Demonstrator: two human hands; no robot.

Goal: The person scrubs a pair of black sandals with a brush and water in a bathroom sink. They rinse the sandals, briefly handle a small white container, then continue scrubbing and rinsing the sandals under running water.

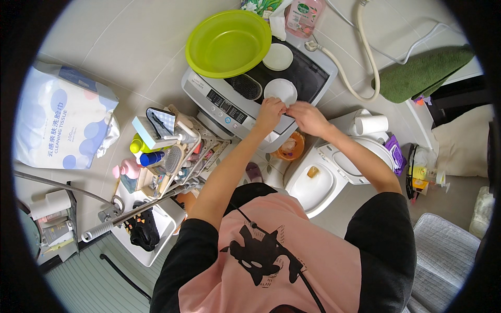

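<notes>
Both of my hands meet over the front edge of a top-loading washing machine (pixel 313 82). The fingers of my left hand (pixel 273 109) are pinched together at the near rim of a round white dish or lid (pixel 280 92). My right hand (pixel 305 115) is close beside it, its fingertips bent towards the same rim. Whether something small is between the fingers cannot be told. A second round white piece (pixel 278 57) lies farther back on the dark lid. Left of the near dish is a black-bristled hairbrush (pixel 246 87), and a green plastic basin (pixel 228 44) sits behind the brush.
A pink soap bottle (pixel 304 17) stands at the machine's back. To the left is a rolling rack (pixel 188 156) crowded with bottles and brushes, by a sink (pixel 150 250) holding black shoes (pixel 143 227). On the right are an open toilet (pixel 317 191) and an orange bin (pixel 291 146).
</notes>
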